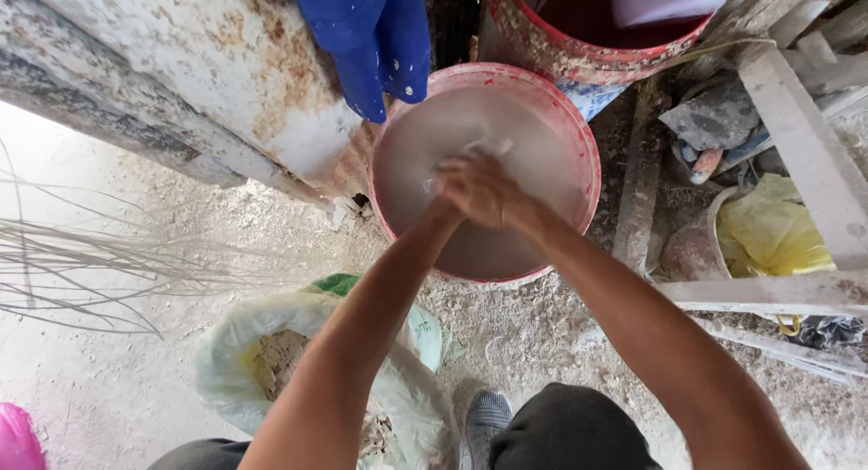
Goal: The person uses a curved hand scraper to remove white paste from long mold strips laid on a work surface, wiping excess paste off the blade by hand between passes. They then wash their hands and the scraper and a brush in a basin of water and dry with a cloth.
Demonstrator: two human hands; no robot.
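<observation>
Both hands (479,192) meet over a red bucket (579,126) of grey water, their grip clamped on a white cloth (491,147). Dusty ground (108,380) surrounds it. A rusty wall (226,81) stands left.

A rough building or plastering site: dusty, rubble-strewn ground (108,380), a plaster-caked red bucket (579,136) of cloudy water, an open sack (271,361) of pale powder, rusted metal sheeting (226,81) and splattered timber (805,154).

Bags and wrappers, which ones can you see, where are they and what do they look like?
White sack: bottom left on the ground, open, pale powder inside, green patch at its rim.
Yellow plastic bag: right side, crumpled, under wooden planks.
Pink bag: bottom left corner, only an edge shows.
No signs or screens.
</observation>
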